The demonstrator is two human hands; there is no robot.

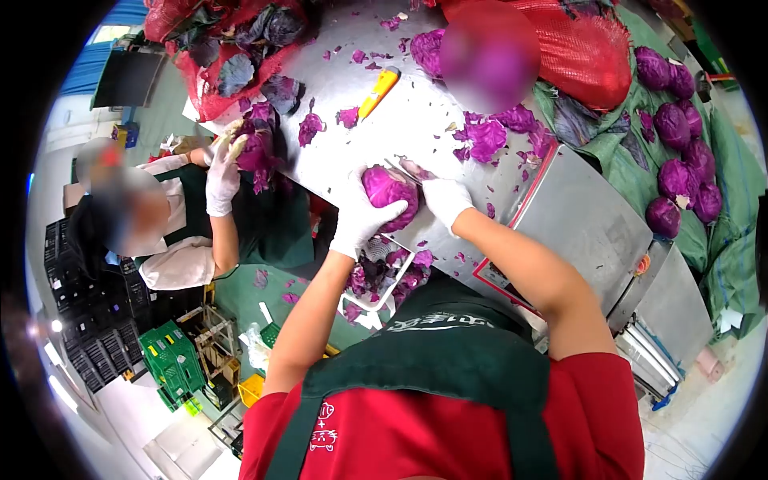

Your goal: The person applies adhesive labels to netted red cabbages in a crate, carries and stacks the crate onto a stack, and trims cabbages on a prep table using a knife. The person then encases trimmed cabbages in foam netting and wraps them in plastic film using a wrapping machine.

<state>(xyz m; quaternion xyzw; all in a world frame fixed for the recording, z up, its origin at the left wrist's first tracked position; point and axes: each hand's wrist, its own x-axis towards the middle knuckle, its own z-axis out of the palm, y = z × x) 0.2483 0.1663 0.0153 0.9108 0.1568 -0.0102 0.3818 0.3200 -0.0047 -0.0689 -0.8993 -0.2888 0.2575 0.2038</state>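
One broad metal table (320, 156) filled the middle of the scene. Green sheeting (732, 172) spread along the right, with several whole red cabbages (672, 126) lying on it. At the left stood a co-worker (276, 228), gloved hands raised at purple leaves over the table's edge. Two red mesh sacks (200, 88) lay on the far side, one left, one right. A white-rimmed basket (399, 278) of purple trimmings sat near, just below the table's edge. Smaller again, the held red cabbage (390, 192) was at the near edge. The gloved left hand (360, 212) held it, its thumb across the near side. The gloved right hand (446, 202) was just right of it, fingers bent toward something slim; whether they gripped it, I could not tell. Farther off lay a yellow utility knife (379, 93), among torn cabbage leaves (484, 140) and tiny purple scraps.
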